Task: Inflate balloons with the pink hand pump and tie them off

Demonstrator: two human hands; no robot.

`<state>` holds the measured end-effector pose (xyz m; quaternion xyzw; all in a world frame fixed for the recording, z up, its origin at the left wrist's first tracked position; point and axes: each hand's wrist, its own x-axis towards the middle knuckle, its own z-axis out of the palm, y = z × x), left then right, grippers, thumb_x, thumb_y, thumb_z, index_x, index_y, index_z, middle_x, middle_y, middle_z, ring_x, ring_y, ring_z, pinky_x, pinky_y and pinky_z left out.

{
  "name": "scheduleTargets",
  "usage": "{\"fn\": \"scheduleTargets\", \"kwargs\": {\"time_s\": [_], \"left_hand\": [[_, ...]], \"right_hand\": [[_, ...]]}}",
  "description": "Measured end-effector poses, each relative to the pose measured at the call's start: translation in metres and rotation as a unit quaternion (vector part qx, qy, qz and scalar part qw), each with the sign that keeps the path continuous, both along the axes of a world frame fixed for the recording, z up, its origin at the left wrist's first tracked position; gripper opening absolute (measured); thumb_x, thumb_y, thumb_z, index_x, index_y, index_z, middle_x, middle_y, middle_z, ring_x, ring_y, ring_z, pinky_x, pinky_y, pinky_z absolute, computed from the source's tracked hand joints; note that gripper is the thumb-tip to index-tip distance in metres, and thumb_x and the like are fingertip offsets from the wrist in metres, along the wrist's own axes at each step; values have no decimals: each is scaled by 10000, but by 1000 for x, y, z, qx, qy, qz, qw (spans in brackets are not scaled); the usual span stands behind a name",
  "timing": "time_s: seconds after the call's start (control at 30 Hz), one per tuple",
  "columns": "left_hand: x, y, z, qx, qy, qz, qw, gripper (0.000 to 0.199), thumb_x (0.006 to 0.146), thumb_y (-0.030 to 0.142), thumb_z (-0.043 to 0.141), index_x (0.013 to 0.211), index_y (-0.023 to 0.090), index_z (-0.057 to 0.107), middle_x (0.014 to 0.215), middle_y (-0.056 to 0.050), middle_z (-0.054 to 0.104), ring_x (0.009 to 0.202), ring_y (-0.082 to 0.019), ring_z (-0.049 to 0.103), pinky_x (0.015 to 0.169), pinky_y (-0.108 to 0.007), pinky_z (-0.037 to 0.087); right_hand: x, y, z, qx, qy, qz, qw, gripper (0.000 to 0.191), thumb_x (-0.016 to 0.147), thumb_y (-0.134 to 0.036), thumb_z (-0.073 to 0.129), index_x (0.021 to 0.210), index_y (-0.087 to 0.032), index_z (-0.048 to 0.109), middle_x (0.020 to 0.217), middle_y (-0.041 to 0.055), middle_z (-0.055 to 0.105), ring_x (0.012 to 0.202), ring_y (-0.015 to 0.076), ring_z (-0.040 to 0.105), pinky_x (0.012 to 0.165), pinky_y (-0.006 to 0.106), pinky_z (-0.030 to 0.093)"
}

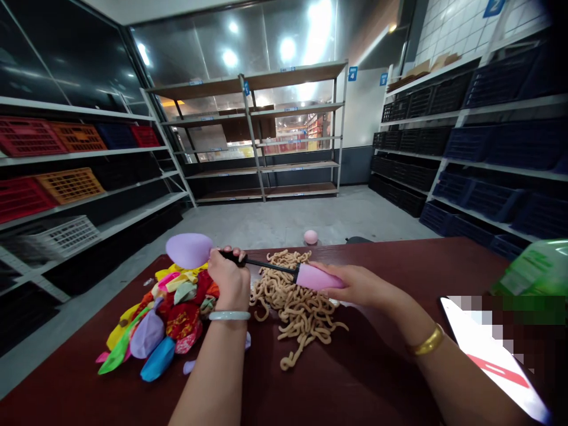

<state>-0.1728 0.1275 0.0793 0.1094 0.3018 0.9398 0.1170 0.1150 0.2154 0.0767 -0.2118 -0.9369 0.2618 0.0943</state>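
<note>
A small hand balloon pump point(317, 277) with a pink handle, thin black rod and black body lies level between my hands. My left hand point(229, 275) is closed around the black end, where a partly inflated purple balloon point(189, 249) points left. The balloon's neck is hidden by the fingers. Wrapped over the pink handle is my right hand point(361, 284), with the rod showing drawn out. Under the pump, tan, curly, noodle-like strands point(302, 307) lie heaped on the dark red table point(373, 378). Left of my left wrist is a pile of colourful limp balloons point(177, 316).
A phone point(492, 355) with a lit screen lies at the right, beside a green plastic package point(535, 269). Beyond the table's far edge is a pink ball point(310, 237). Shelving point(261, 171) stands at the back, and crates point(73, 136) fill racks on both sides.
</note>
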Motion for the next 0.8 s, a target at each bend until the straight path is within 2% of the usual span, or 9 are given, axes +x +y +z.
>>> {"fn": "scheduleTargets", "kwargs": {"time_s": [0.1, 0.17, 0.3, 0.43, 0.5, 0.6, 0.8], "left_hand": [[25, 9, -5, 9, 3, -23, 1000, 196, 736, 224, 549, 769, 217, 356, 609, 78, 442, 450, -69, 454, 442, -201, 289], [50, 14, -8, 8, 18, -59, 998, 210, 756, 236, 575, 787, 217, 368, 634, 72, 462, 476, -69, 470, 454, -195, 308], [100, 19, -11, -5, 29, -120, 992, 240, 800, 291, 608, 809, 220, 379, 668, 56, 483, 512, -84, 495, 474, -204, 359], [123, 17, -8, 4, 38, -147, 988, 247, 820, 296, 615, 802, 221, 380, 672, 49, 476, 520, -93, 500, 484, -220, 394], [120, 13, -2, 12, 56, -152, 987, 239, 824, 298, 621, 811, 221, 395, 685, 43, 482, 539, -98, 513, 497, -225, 411], [100, 5, 8, 22, 83, -138, 987, 221, 833, 311, 622, 822, 220, 421, 689, 38, 482, 541, -100, 515, 494, -226, 407], [35, -10, 20, 33, 62, -24, 997, 236, 841, 368, 614, 824, 218, 434, 649, 51, 464, 477, -88, 480, 436, -206, 319]], "right_hand": [[-9, -10, -2, 115, -9, -44, 992, 678, 835, -469, 592, 1461, -325, 376, 1245, 70, 649, 1060, 310, 624, 868, 412, 455], [-17, -19, -4, 162, -26, -86, 983, 630, 821, -510, 601, 1385, -274, 452, 1138, 91, 688, 972, 307, 654, 786, 386, 466], [-30, -35, -10, 212, -57, -169, 961, 470, 821, -548, 586, 1134, -201, 540, 971, 116, 705, 842, 274, 675, 666, 322, 443], [-35, -42, -13, 230, -59, -207, 949, 351, 847, -492, 545, 1036, -196, 530, 898, 113, 699, 765, 247, 676, 613, 302, 421], [-36, -42, -13, 236, -39, -204, 949, 332, 844, -474, 546, 1030, -199, 532, 898, 108, 695, 770, 247, 672, 607, 304, 415], [-36, -40, -13, 239, -18, -196, 951, 346, 833, -479, 555, 1040, -203, 538, 911, 101, 692, 784, 257, 667, 604, 315, 408], [-35, -34, -16, 213, -31, -146, 966, 392, 798, -517, 577, 1056, -223, 550, 885, 89, 712, 762, 267, 672, 575, 321, 376]]}}
